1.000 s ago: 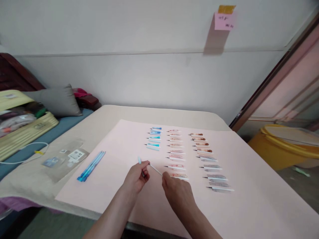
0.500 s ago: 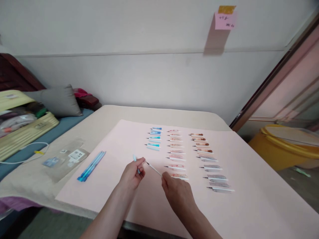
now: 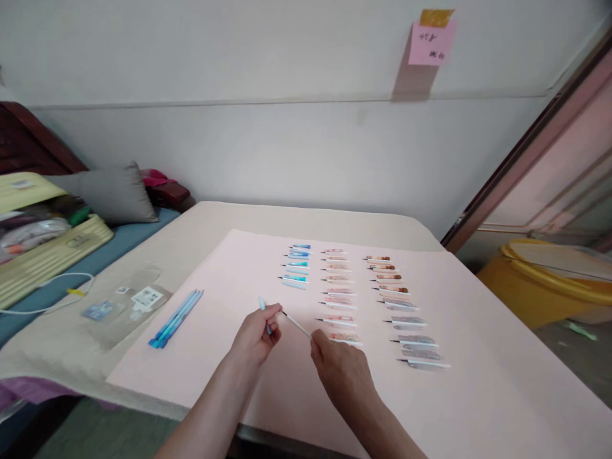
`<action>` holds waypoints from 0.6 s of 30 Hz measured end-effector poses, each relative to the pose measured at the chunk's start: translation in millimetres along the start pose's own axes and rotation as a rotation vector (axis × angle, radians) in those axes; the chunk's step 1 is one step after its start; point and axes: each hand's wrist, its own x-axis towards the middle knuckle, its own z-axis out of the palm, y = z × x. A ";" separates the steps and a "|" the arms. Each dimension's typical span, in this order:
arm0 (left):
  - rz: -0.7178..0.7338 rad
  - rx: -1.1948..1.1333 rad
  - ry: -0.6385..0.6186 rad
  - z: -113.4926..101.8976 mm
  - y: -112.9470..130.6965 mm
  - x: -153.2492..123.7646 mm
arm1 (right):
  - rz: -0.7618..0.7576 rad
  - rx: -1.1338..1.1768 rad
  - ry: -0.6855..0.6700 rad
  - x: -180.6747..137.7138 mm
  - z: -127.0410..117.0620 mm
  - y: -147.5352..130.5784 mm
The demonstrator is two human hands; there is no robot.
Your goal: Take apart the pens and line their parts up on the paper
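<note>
Closed around a light blue pen barrel (image 3: 262,303), my left hand (image 3: 255,335) is over the middle of the pink sheet (image 3: 220,376). A thin white pen refill (image 3: 299,326) with a dark tip is pinched at its rear end by my right hand (image 3: 343,363). The refill slants up to the left, its tip at or just beside my left thumb and forefinger; whether they touch it I cannot tell. Several blue pens (image 3: 176,319) lie together to the left. Beyond my hands are disassembled pens with blue barrels (image 3: 295,264), and pinkish ones (image 3: 338,291) partly behind my right hand.
Brown-patterned pen parts (image 3: 388,277) and greyish ones (image 3: 415,340) form a column on the right. A clear plastic bag (image 3: 136,319) lies at the left on the cream tabletop (image 3: 306,213). A yellow bin (image 3: 507,280) stands beyond the right edge; a pink note (image 3: 431,46) hangs on the wall.
My left hand and the light blue barrel have shifted very slightly to the right. My right hand and the refill stay almost in place. The pink note on the wall has swung a little.
</note>
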 end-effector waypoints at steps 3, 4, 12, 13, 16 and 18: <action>-0.011 0.005 -0.009 0.3 -0.2 -0.6 | 0.007 0.000 0.008 0.4 0.7 0.1; -0.013 0.008 -0.015 0.3 -0.3 -0.6 | 0.008 0.000 0.008 0.2 0.9 0.1; -0.073 0.023 -0.105 0.6 3.9 -2.7 | 0.004 0.026 0.034 -1.4 1.1 1.2; -0.088 0.006 -0.096 1.0 5.1 -2.5 | 0.006 0.029 0.040 -1.5 1.1 1.5; -0.078 -0.101 -0.021 0.5 8.7 0.8 | 0.008 0.036 0.042 -1.7 1.4 2.4; -0.035 -0.171 0.029 -2.4 10.9 4.5 | 0.003 0.040 0.040 -2.0 1.5 2.5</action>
